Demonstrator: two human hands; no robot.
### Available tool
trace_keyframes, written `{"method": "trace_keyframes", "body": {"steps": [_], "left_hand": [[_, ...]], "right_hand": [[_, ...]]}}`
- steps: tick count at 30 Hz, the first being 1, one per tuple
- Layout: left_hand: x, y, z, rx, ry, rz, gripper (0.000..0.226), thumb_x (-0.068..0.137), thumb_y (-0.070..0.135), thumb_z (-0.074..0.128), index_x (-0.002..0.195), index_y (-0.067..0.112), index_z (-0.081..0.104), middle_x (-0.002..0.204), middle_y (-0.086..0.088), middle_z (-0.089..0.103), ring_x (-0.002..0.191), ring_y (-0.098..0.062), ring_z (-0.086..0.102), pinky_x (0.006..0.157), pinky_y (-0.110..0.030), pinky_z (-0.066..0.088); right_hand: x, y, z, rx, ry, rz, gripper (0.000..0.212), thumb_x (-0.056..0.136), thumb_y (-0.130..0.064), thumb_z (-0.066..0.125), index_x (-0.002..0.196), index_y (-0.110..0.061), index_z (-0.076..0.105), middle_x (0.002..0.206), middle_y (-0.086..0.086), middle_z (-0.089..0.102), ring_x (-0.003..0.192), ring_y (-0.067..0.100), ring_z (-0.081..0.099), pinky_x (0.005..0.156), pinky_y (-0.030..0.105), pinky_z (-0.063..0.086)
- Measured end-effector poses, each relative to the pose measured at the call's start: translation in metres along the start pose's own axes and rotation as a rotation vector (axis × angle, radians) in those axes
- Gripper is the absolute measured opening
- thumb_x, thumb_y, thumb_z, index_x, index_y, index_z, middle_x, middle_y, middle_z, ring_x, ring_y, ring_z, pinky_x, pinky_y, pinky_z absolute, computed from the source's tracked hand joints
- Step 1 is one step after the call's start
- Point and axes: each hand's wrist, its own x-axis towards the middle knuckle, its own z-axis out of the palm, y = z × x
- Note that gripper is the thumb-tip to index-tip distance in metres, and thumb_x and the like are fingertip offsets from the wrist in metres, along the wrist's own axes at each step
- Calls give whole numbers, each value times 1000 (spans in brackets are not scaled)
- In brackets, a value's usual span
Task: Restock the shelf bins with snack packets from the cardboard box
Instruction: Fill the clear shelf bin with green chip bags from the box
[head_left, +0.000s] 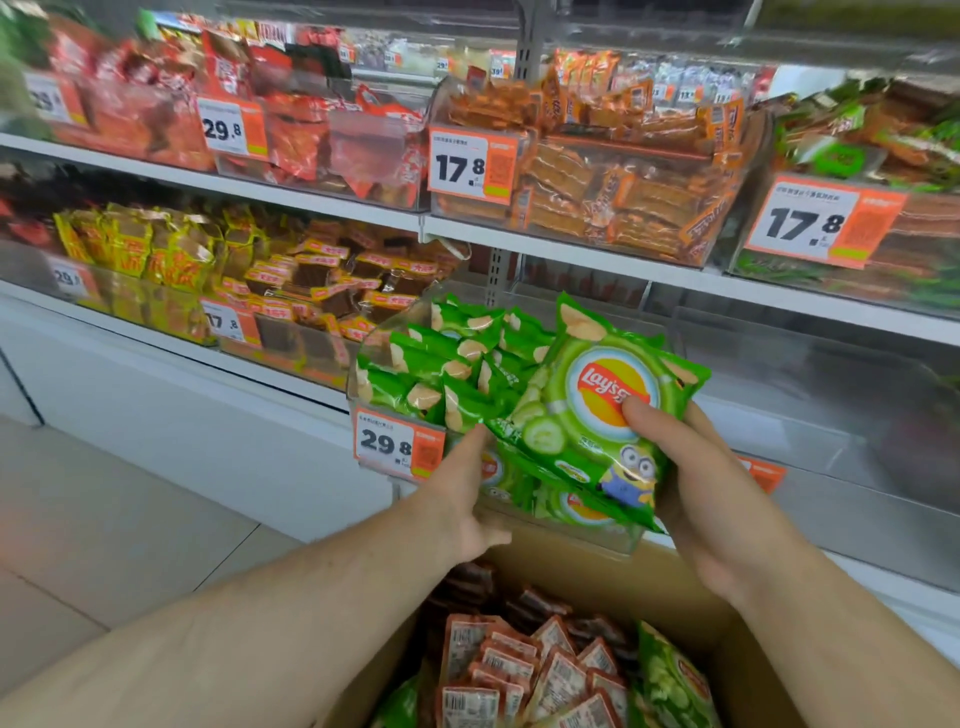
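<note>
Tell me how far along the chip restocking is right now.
Partly done. The clear bin behind the 29.8 price tag already holds many green chip packets. In hand: the right hand grips a green Lay's packet at the bin's front, and the left hand touches its lower edge. Left: the cardboard box below still holds red packets and a few green ones.

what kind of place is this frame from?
Most likely a retail shop's snack aisle. Signs: orange price tags such as the 29.8 tag on clear shelf bins, packed rows of snack packets, and a cardboard box of stock below the green Lay's packet being shelved.
</note>
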Motion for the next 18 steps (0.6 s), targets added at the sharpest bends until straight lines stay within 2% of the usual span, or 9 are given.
{"method": "trace_keyframes", "body": {"steps": [4, 9, 11, 12, 13, 14, 16, 18], "left_hand": [[-3, 4, -4, -17, 33, 11, 67, 85, 48, 70, 134, 13, 44, 147, -18, 38, 135, -38, 39, 112, -56, 35], [-14, 5, -4, 46, -4, -38, 74, 86, 48, 70, 145, 14, 39, 151, -16, 35, 129, -37, 47, 105, -55, 41], [-19, 8, -6, 117, -14, -100, 74, 80, 47, 75, 136, 10, 46, 135, -16, 47, 112, -32, 56, 91, -48, 50], [-23, 10, -6, 165, -10, -120, 66, 77, 44, 77, 127, 10, 52, 119, -12, 52, 96, -26, 57, 78, -41, 51], [-25, 14, -7, 206, 4, -99, 52, 78, 39, 77, 116, 11, 56, 100, -8, 51, 79, -20, 52, 65, -33, 46], [-28, 19, -7, 252, 34, -29, 36, 79, 32, 74, 104, 12, 57, 86, -5, 46, 68, -16, 43, 57, -27, 37], [-30, 36, -8, 360, 124, 318, 17, 80, 16, 66, 82, 13, 50, 72, -3, 40, 60, -17, 34, 56, -27, 27], [-30, 61, -13, 438, 240, 785, 29, 79, 6, 62, 68, 18, 37, 60, 4, 38, 55, -17, 35, 57, -31, 29]], "right_hand": [[10, -5, 0, -29, -3, -5, 71, 61, -43, 76, 127, -24, 58, 111, 3, 74, 101, 25, 72, 99, 49, 49], [23, -14, 3, -57, -15, 9, 74, 60, -42, 75, 129, -23, 57, 110, 4, 74, 98, 25, 72, 92, 45, 52], [33, -21, 4, -87, -36, -9, 73, 61, -43, 75, 128, -23, 58, 111, 3, 74, 100, 25, 72, 94, 47, 51], [41, -25, 5, -101, -40, -11, 71, 63, -42, 76, 128, -23, 57, 111, 3, 74, 101, 25, 72, 95, 48, 51], [50, -29, 7, -123, -41, -6, 71, 64, -42, 78, 129, -23, 57, 112, 3, 74, 101, 26, 71, 96, 50, 51], [62, -32, 11, -156, -44, 3, 74, 65, -45, 82, 131, -24, 56, 114, 1, 73, 103, 25, 71, 99, 52, 49], [87, -37, 21, -199, -57, 55, 85, 61, -54, 84, 135, -27, 53, 119, -2, 71, 107, 22, 69, 103, 52, 45], [110, -39, 33, -214, -89, 102, 73, 66, -55, 79, 130, -26, 59, 114, -1, 73, 106, 22, 69, 104, 49, 45]]}}
